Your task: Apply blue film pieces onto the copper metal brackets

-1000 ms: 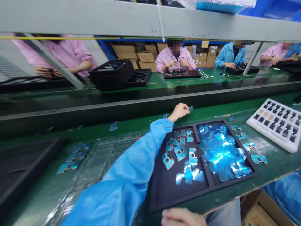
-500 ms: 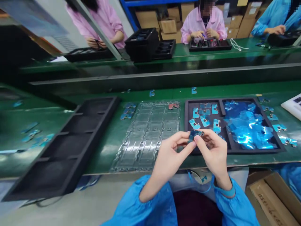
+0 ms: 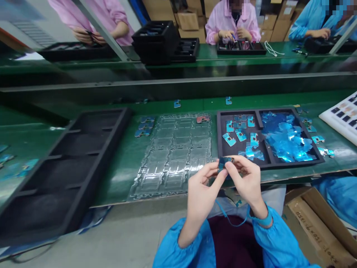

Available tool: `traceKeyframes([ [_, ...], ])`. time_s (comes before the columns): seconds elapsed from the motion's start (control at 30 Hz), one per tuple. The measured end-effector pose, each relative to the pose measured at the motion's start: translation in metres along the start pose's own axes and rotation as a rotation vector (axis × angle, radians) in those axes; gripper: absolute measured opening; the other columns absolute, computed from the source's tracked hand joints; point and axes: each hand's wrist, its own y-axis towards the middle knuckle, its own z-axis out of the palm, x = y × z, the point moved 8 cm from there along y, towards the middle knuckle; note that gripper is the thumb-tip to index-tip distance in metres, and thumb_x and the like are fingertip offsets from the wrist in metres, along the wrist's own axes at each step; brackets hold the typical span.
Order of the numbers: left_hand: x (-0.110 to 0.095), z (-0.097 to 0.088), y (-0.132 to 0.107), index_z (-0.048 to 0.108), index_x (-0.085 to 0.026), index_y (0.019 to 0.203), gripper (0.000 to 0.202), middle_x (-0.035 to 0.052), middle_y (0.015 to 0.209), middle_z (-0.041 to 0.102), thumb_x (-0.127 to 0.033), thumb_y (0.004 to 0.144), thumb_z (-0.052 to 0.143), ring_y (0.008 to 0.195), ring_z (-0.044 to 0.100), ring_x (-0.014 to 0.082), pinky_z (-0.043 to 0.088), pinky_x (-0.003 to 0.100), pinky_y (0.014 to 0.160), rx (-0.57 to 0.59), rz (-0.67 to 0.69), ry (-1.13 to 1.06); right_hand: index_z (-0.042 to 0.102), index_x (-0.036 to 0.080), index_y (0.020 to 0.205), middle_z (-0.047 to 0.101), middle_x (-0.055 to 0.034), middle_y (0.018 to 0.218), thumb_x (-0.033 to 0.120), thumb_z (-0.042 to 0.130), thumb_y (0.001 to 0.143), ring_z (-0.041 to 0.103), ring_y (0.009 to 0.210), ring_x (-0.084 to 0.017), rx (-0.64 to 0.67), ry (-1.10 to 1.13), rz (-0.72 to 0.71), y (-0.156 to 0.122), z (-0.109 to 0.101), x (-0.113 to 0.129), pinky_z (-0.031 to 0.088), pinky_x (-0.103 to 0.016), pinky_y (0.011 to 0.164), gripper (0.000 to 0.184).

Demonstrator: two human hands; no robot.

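Observation:
A small circuit board [image 3: 222, 162] with blue film on it is pinched between both my hands, above the front edge of a black two-part tray [image 3: 221, 143]. My left hand [image 3: 201, 190] grips its left side with thumb and fingers. On the right side, my right hand [image 3: 247, 180] has its thumb pressed against the board's near face. Behind them, several blue-filmed circuit boards [image 3: 240, 134] lie in the tray's left compartment, along with some loose film. Crumpled blue film pieces [image 3: 290, 137] fill much of the right compartment. My fingertips partly cover the held board.
A clear plastic blister tray [image 3: 178, 156] lies left of my hands, with one reddish board [image 3: 203, 118] in its far right corner. Further left is a long black tray [image 3: 75, 167]. More boards [image 3: 145, 126] rest on the green bench. Co-workers [image 3: 232, 22] sit opposite.
The whole view has shifted, and the bench and trays sit a little differently in it. Both my hands still hold the circuit board, now slightly nearer the tray's front left corner.

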Motion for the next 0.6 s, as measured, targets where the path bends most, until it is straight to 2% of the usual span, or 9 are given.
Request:
traceKeyframes([
  [0.07,-0.001,0.001,-0.005,0.083,-0.021,0.101,0.014,0.0056,0.1,0.089,-0.028,0.089,0.081,0.092,0.086,0.0245,0.07,0.028,0.084,0.008,0.022,0.0,0.079,0.019,0.088,0.076,-0.0013,0.073,0.046,0.072,0.101,0.072,0.065,-0.015,-0.058,-0.02,-0.036,-0.002,-0.002,0.002,0.06,-0.022,0.062,0.031],
  [0.13,-0.002,0.002,-0.01,0.084,-0.022,0.1,0.012,0.0046,0.099,0.089,-0.027,0.089,0.08,0.091,0.086,0.0243,0.07,0.028,0.084,0.009,0.041,0.004,0.073,0.019,0.072,0.067,0.0009,0.06,0.05,0.067,0.104,0.061,0.052,-0.011,-0.143,-0.057,-0.064,-0.004,-0.006,0.003,0.053,-0.021,0.053,0.045],
  [0.2,-0.003,0.0,-0.013,0.084,-0.022,0.098,0.01,0.0043,0.099,0.088,-0.027,0.09,0.08,0.091,0.086,0.0243,0.07,0.028,0.084,-0.019,0.054,0.005,0.069,0.019,0.066,0.063,0.001,0.056,0.056,0.064,0.105,0.056,0.049,-0.011,-0.172,-0.077,-0.053,-0.004,-0.007,0.003,0.049,-0.021,0.049,0.054],
  [0.3,-0.001,-0.006,-0.013,0.083,-0.021,0.099,0.013,0.0048,0.098,0.088,-0.028,0.089,0.082,0.089,0.086,0.0244,0.07,0.028,0.083,-0.054,0.044,-0.025,0.078,0.019,0.081,0.074,-0.0029,0.071,0.06,0.059,0.107,0.069,0.062,-0.015,-0.048,-0.028,0.002,-0.005,0.004,0.002,0.06,-0.024,0.061,0.051],
  [0.37,0.001,-0.008,-0.013,0.083,-0.021,0.099,0.013,0.0047,0.097,0.088,-0.028,0.088,0.083,0.088,0.086,0.0242,0.07,0.027,0.081,-0.057,0.033,-0.035,0.08,0.02,0.09,0.078,-0.0038,0.079,0.057,0.063,0.106,0.074,0.07,-0.017,-0.003,-0.007,0.0,-0.007,0.009,0.004,0.063,-0.025,0.067,0.044],
  [0.47,0.0,-0.008,-0.018,0.083,-0.022,0.099,0.011,0.0042,0.098,0.088,-0.028,0.09,0.082,0.091,0.087,0.0243,0.07,0.027,0.084,-0.064,0.037,-0.016,0.078,0.019,0.081,0.073,-0.0007,0.068,0.05,0.072,0.101,0.068,0.059,-0.014,-0.098,-0.05,-0.052,-0.009,0.004,0.008,0.058,-0.022,0.059,0.037],
  [0.53,-0.002,-0.006,-0.022,0.084,-0.023,0.099,0.01,0.0041,0.099,0.088,-0.03,0.092,0.082,0.092,0.087,0.0252,0.071,0.029,0.086,-0.059,0.05,0.004,0.073,0.019,0.071,0.065,0.0009,0.058,0.052,0.068,0.104,0.06,0.051,-0.012,-0.164,-0.069,-0.058,-0.011,0.0,0.008,0.052,-0.021,0.053,0.047],
  [0.6,-0.005,-0.005,-0.026,0.084,-0.023,0.099,0.01,0.004,0.1,0.088,-0.031,0.094,0.081,0.091,0.087,0.0258,0.071,0.03,0.085,-0.059,0.066,0.021,0.071,0.019,0.068,0.064,0.0003,0.057,0.055,0.061,0.107,0.059,0.05,-0.012,-0.161,-0.058,-0.034,-0.012,-0.001,0.005,0.051,-0.022,0.052,0.054],
])
